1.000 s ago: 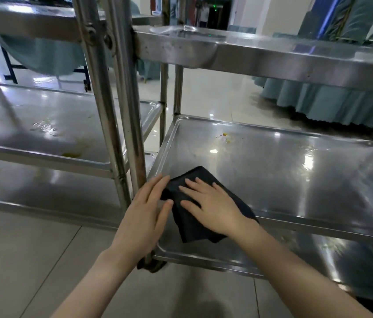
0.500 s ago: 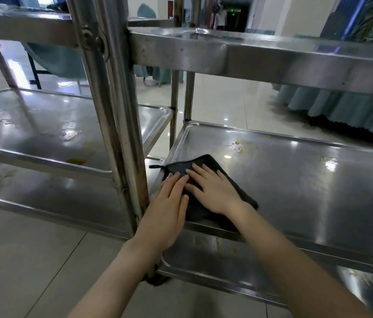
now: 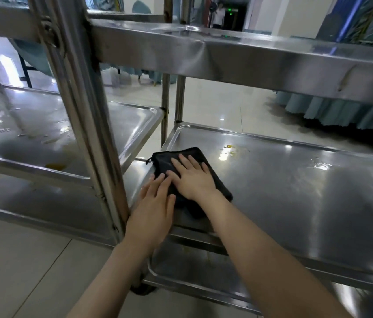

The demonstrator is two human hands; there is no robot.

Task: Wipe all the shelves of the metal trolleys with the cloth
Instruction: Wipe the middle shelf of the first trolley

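Pressing a folded black cloth (image 3: pixel 217 182) flat onto the middle shelf (image 3: pixel 295 198) of the right-hand trolley, with the right hand (image 3: pixel 192 180) laid palm-down on top, fingers straight and slightly spread, gripping nothing. Resting the left hand (image 3: pixel 155 210) just beside it, likewise flat and open, some fingertips on the cloth's near-left edge, heel at the shelf's front rim.

Lies close to the shelf's front-left corner, next to the upright post (image 3: pixel 82 106). Runs lengthwise from far left toward near right, slanted across the shelf, with a small loop (image 3: pixel 150 160) sticking out leftward at the far-left corner.

Hard to tell how near the front rim it reaches: covered through the middle by both hands and at the near end by the right wrist. Shows a yellow spill (image 3: pixel 229 147) just beyond the cloth's far-right corner, apart from it, with wet patches further right. Cut off at the right edge of view: the rest of that shelf. Partly blocked by the arms: bottom shelf (image 3: pixel 192 269) and a dark wheel (image 3: pixel 143 289) beneath. Blurred on the left: second trolley's shelf (image 3: pixel 32 138), streaked, with a yellowish stain (image 3: pixel 56 166) at its front rim.
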